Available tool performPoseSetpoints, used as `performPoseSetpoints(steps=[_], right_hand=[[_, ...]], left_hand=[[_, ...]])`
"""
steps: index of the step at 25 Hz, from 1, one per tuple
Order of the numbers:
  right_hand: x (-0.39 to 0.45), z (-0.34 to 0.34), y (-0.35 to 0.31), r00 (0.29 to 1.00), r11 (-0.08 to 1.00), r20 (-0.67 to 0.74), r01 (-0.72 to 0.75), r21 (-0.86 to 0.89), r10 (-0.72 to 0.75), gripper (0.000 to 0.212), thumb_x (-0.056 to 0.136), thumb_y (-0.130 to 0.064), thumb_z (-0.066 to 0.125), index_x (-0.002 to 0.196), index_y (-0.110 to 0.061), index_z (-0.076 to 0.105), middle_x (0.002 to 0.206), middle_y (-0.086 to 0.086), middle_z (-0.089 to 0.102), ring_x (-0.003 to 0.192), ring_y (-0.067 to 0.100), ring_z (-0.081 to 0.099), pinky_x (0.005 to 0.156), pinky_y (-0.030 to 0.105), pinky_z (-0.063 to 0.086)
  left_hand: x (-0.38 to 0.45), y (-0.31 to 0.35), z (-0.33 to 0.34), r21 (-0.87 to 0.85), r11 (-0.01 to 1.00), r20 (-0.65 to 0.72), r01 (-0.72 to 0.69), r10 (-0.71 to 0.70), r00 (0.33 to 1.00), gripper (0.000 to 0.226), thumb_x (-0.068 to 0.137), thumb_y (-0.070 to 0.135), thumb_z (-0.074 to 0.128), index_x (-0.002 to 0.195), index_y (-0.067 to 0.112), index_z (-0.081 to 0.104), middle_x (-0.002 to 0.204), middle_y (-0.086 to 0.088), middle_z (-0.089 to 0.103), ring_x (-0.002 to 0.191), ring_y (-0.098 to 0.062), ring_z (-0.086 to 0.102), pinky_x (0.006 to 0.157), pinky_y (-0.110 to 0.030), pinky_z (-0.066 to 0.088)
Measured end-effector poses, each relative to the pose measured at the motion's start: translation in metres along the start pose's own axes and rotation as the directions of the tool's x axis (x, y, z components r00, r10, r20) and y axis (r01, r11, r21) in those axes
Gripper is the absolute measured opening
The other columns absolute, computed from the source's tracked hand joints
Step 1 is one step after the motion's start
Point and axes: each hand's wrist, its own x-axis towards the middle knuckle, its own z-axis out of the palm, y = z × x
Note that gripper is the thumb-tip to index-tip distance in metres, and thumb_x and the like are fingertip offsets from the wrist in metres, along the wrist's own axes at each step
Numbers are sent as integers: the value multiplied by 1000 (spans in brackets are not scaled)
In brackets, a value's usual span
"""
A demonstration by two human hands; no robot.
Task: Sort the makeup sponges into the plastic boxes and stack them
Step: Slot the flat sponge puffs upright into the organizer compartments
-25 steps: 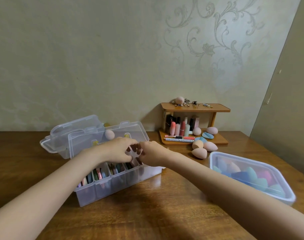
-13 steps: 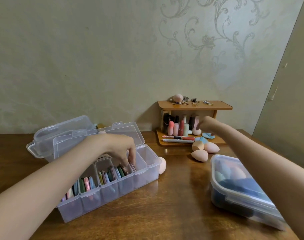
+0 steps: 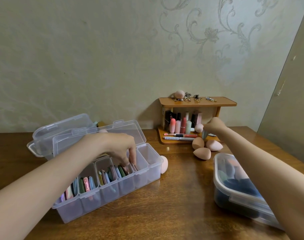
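Note:
A clear divided box (image 3: 148, 172) stands open at the left, with flat coloured sponges on edge in its compartments. My left hand (image 3: 121, 147) reaches into it, fingertips resting on the flat sponges (image 3: 123, 170). My right hand (image 3: 214, 126) is at the wooden shelf, pinching a flat blue-grey sponge (image 3: 204, 135) that hangs from its fingers. Three peach egg sponges (image 3: 202, 153) lie on the table below it. One pink egg sponge (image 3: 163, 164) leans against the divided box's right end. A lidded box (image 3: 234, 196) of coloured sponges sits at the right, under my forearm.
A small wooden shelf (image 3: 198, 102) against the wall holds lipsticks, brushes, jewellery and two pink sponges. A second clear box (image 3: 61, 129) stands behind the divided one, its lid up. The wooden table (image 3: 179, 205) ends at a wall panel on the right.
My right hand left the divided box, reached to the shelf and picked up a flat blue-grey sponge. My left hand moved down onto the flat sponges.

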Motion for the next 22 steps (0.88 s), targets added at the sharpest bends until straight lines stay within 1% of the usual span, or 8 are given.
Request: performPoseSetpoints(steps=[2,4,7,11,15,17,20,22], right_hand=[[-11,-16,-11,977,961,-201,124,248,-74,16,89,-3,51,85,6,63,97,22,65,79,24,55,65,29,46],[-38,-29,-33,925,892,-308,322,317,-224,22,90,-3,50,99,6,68,103,20,67,81,27,60,72,32,50],[-103,-22,-73,824,766,-234,566,306,-515,22,90,-5,53,107,-1,68,104,10,63,91,21,61,71,22,51],[-175,25,-93,561,554,-174,827,95,-809,20,85,-4,59,101,-2,70,100,9,56,87,21,56,74,17,41],[-196,56,-90,449,447,0,891,-73,-894,21,89,-3,53,108,1,61,106,15,55,89,29,60,79,35,53],[-197,61,-94,429,414,61,895,-168,-901,22,90,-4,52,112,-1,55,106,17,60,93,31,60,75,34,49],[-198,64,-98,506,488,63,852,-191,-860,24,92,-7,49,115,-3,49,103,20,62,92,32,60,67,31,41],[-200,59,-100,543,528,126,838,-138,-830,25,92,-7,48,116,-3,49,104,19,63,92,32,61,70,32,48]], left_hand=[[-1,0,2,-1,1000,-25,12,-12,1000,26,83,14,66,107,21,73,92,12,58,78,-1,49,74,-15,40],[-5,1,5,-8,1000,-56,26,-26,998,25,83,14,66,105,22,73,96,9,62,86,-4,53,83,-23,48],[-10,0,11,-31,999,-110,40,-44,993,25,83,13,65,103,23,74,97,7,65,91,-11,61,88,-29,51],[-19,0,20,-29,997,-186,77,-81,979,21,83,19,64,102,15,73,100,-4,70,90,-17,64,83,-30,52],[-25,5,25,-41,991,-246,129,-135,960,22,85,24,65,101,8,68,96,-10,68,88,-24,64,79,-35,53],[-26,5,26,-50,989,-256,136,-144,956,23,85,25,65,101,8,68,98,-11,68,90,-25,65,81,-38,53],[-29,5,29,-111,986,-260,126,-152,954,19,85,24,65,98,10,68,99,-8,69,92,-22,65,84,-35,52],[-32,5,29,-144,985,-267,100,-136,954,19,85,23,66,101,14,69,101,-5,69,94,-18,64,85,-31,51]])
